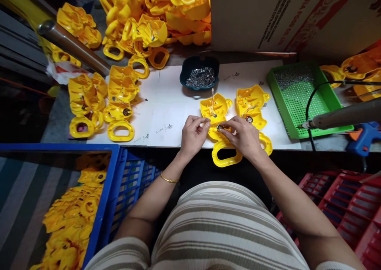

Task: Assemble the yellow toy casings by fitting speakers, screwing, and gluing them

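In the head view, a yellow plastic shell half with a looped handle lies open side up at the table's front edge. Thin wires and a small connector show inside it. My right hand pinches a small round speaker over the lower part of this shell. My left hand is closed at the shell's left edge, thumb and fingertips together near the wires; what they hold is too small to make out. Just right of it lies a second yellow shell half, with wires and a round part inside, partly behind my right hand.
A dark bowl of screws stands behind the shells. To the right are a green basket with small metal parts, a tool shaft and a blue glue gun. Yellow shells sit left; a blue crate stands below.
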A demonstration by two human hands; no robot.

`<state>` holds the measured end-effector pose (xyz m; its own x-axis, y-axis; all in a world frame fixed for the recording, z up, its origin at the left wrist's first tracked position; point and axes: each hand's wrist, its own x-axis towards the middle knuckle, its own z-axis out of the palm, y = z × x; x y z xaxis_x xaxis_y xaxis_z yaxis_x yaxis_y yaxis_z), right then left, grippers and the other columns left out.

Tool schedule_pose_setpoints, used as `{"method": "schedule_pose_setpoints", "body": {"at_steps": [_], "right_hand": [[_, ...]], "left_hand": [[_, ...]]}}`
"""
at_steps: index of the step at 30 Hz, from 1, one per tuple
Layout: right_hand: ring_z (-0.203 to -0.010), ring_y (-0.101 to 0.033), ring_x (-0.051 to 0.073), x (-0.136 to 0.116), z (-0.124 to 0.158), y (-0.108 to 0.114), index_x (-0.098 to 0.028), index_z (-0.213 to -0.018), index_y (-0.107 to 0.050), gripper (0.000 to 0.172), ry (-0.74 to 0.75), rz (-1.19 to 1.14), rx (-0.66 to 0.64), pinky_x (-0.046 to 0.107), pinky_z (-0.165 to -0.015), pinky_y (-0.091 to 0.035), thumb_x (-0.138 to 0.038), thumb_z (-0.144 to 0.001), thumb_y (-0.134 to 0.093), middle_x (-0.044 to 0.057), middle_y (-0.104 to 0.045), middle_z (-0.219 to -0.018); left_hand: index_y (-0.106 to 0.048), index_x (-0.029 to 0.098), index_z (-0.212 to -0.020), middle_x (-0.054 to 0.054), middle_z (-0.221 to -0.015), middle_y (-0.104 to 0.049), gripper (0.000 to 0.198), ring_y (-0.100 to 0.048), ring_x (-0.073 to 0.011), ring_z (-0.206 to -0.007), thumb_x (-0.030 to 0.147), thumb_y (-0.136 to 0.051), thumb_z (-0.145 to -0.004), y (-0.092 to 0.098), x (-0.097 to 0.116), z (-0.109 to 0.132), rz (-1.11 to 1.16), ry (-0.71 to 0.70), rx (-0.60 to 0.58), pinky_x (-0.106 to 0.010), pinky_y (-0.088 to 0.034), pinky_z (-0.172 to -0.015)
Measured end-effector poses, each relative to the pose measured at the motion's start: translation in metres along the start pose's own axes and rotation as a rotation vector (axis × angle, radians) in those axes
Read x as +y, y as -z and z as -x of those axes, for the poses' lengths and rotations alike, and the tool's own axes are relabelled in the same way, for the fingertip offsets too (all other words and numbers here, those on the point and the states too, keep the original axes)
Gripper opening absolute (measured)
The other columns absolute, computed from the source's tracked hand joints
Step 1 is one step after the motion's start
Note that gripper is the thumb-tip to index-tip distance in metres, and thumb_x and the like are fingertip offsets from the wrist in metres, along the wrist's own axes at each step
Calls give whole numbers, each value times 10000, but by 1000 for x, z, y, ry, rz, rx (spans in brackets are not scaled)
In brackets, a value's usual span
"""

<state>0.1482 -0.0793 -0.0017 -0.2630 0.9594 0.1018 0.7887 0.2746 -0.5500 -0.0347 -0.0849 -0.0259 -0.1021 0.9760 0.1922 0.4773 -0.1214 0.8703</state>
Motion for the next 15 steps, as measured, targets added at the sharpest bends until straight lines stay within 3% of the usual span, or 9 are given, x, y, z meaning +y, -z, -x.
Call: {"method": "schedule_pose_setpoints", "body": {"at_steps": [3,7,11,15], "right_hand": [[-730,-614,179,-5,0,-2,-283,-1016,-717,230,-33,138,-50,289,-504,-260,-377,-922,-528,35,-698,-918],[-828,-622,210,-9,-1,-4,-285,-1009,-718,231,-26,208,-82,297,-498,-227,-394,-918,-535,45,-703,-938],[-868,-613,221,-11,-2,-7,-281,-1010,-716,246,2,224,-99,306,-509,-249,-392,-932,-510,53,-708,-963],[-913,-592,239,-13,-4,-9,-277,-1017,-713,269,-19,256,-128,308,-509,-249,-402,-944,-486,60,-702,-972]], "left_hand": [[-701,140,-1015,-129,-1170,-579,247,-647,-136,-846,318,-569,-907,-3,-3,5,-54,-63,-15,-223,-544,-672],[-681,140,-1042,-135,-1196,-630,257,-613,-200,-1140,296,-500,-950,-5,0,6,-61,-100,-62,-292,-514,-942],[-672,158,-1043,-98,-1120,-687,254,-643,-184,-1083,290,-470,-962,-5,1,6,-31,-89,-87,-269,-497,-939],[-652,166,-1079,-81,-1106,-691,242,-668,-148,-873,292,-517,-922,-5,1,8,0,-14,-122,-224,-530,-749]]}}
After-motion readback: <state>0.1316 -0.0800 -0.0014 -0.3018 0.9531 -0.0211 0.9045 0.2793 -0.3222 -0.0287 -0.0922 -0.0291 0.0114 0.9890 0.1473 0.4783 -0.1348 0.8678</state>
